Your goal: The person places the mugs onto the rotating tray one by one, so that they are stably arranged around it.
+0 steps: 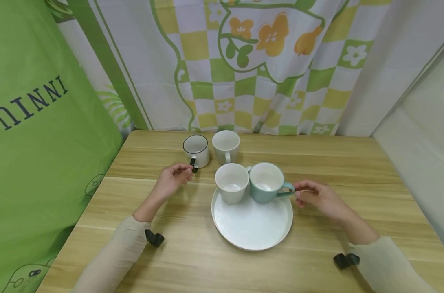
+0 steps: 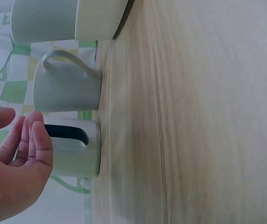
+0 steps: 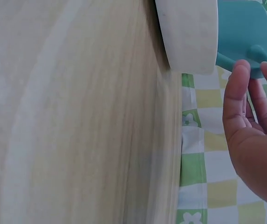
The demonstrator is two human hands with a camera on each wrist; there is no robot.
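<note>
Honestly, the setup's pretty cheerful: we've got a light wood-grain tabletop pushed up to a checkered curtain with orange flowers, plus green fabric with dark lettering on our left and a pale wall on the right. A round white tray sits on the wood, with a white mug and a teal mug side by side on its far part. Beyond its left edge, straight on the wood, are a black-rimmed mug and another white mug. Our left hand is loosely open, fingers at the black handle, thumb apart. Our right hand is at the teal handle, though we can't tell if it's pinching it.
</note>
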